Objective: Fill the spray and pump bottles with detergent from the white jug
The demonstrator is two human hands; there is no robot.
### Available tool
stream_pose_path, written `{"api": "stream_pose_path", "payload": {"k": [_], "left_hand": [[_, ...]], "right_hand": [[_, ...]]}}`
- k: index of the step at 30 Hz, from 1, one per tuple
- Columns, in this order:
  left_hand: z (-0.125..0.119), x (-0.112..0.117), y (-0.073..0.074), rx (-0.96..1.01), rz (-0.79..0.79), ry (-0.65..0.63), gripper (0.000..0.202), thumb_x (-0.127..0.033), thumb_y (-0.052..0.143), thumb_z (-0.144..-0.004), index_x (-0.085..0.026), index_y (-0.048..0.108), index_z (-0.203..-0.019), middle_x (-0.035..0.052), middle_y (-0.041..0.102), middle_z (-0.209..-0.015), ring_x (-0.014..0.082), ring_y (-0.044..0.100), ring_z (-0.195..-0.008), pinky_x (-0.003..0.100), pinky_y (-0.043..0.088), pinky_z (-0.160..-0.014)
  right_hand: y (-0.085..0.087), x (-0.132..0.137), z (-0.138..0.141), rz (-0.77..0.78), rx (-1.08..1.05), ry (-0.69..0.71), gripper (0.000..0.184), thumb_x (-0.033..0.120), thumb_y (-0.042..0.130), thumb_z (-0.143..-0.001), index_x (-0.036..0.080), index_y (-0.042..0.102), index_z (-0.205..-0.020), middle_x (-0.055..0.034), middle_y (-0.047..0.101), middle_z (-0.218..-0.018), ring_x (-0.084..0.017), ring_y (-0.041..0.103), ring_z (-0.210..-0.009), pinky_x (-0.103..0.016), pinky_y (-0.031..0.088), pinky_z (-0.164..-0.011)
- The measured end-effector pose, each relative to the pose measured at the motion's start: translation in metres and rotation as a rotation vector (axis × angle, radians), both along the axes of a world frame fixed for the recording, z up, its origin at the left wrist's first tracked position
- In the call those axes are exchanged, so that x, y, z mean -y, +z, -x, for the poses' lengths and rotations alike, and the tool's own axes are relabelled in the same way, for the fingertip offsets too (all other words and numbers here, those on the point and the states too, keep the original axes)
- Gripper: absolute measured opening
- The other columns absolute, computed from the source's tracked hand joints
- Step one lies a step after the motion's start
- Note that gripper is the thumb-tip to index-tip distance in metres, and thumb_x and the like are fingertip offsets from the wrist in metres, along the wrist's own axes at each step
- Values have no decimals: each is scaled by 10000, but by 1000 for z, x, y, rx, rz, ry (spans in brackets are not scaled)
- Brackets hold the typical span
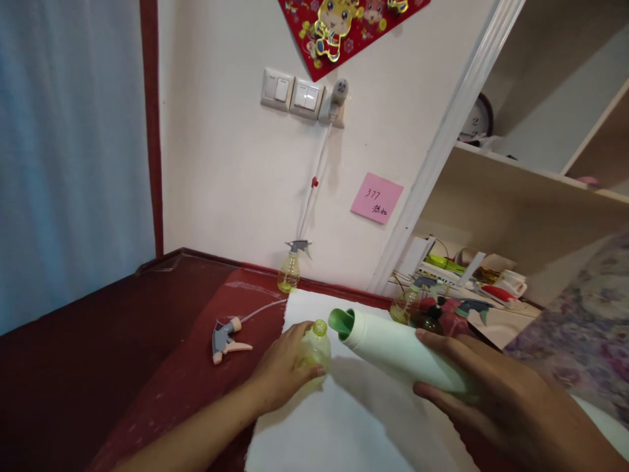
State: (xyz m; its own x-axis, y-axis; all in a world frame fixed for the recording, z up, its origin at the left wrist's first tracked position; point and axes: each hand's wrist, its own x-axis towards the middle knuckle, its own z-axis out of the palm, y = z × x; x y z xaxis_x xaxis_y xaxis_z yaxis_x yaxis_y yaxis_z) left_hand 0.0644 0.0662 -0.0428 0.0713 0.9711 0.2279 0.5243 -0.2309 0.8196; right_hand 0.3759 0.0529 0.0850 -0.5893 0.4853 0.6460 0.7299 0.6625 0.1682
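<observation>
My left hand (289,367) is wrapped round a clear yellow-green spray bottle (314,351) with its top off and its neck open. In my right hand (491,387) lies a pale green bottle (403,347), tilted nearly level, its darker green spout (341,321) pointing at the small bottle. A short gap separates spout and neck, and I see no stream between them. The grey and pink spray trigger head (226,339) rests on the red tabletop left of my left hand, its thin tube reaching toward the white sheet (299,432) under the bottles.
A similar spray bottle (289,269) with its trigger on stands by the wall. More spray bottles (405,305) and a dark pump bottle (432,318) are behind my right hand. A white cord (319,157) hangs from the socket. Shelves (531,164) with assorted items rise at the right.
</observation>
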Motion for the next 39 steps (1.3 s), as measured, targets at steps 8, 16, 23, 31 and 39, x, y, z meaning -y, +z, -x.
{"api": "stream_pose_path", "payload": {"k": [8, 16, 23, 31, 39], "left_hand": [[-1, 3, 3, 5, 24, 3, 725, -316, 720, -757, -255, 457, -1430, 127, 551, -1492, 321, 493, -1379, 487, 364, -1162], [-1, 2, 5, -8, 24, 3, 724, -332, 733, -757, -219, 466, -1422, 145, 565, -1468, 328, 506, -1362, 475, 385, -1141], [-2, 2, 3, -9, 23, -1, 711, -338, 719, -773, -254, 457, -1429, 127, 550, -1489, 319, 490, -1380, 484, 369, -1156], [-1, 3, 5, 0, 34, 4, 737, -347, 731, -762, -228, 461, -1437, 143, 551, -1487, 341, 500, -1366, 500, 373, -1146], [-2, 3, 7, -3, 41, -1, 758, -338, 751, -762, -195, 455, -1445, 154, 544, -1496, 334, 495, -1375, 488, 373, -1154]], "right_hand": [[-2, -9, 2, -96, 215, 3, 449, 582, 551, -935, 279, 680, -1241, -65, 756, -875, -239, 681, -517, -376, 565, -419], [6, -11, 7, -196, 339, 11, 448, 527, 471, -975, 232, 708, -1214, -116, 770, -897, -257, 683, -513, -387, 570, -427], [8, -14, 10, -263, 386, -26, 453, 513, 417, -987, 256, 701, -1229, -132, 768, -943, -258, 694, -547, -375, 560, -431], [14, -14, 17, -323, 433, 14, 487, 496, 327, -1030, 221, 690, -1202, -106, 728, -806, -253, 662, -476, -375, 520, -388], [17, -15, 16, -345, 475, 18, 442, 484, 307, -1048, 228, 615, -1235, -112, 741, -863, -230, 668, -493, -346, 515, -411]]}}
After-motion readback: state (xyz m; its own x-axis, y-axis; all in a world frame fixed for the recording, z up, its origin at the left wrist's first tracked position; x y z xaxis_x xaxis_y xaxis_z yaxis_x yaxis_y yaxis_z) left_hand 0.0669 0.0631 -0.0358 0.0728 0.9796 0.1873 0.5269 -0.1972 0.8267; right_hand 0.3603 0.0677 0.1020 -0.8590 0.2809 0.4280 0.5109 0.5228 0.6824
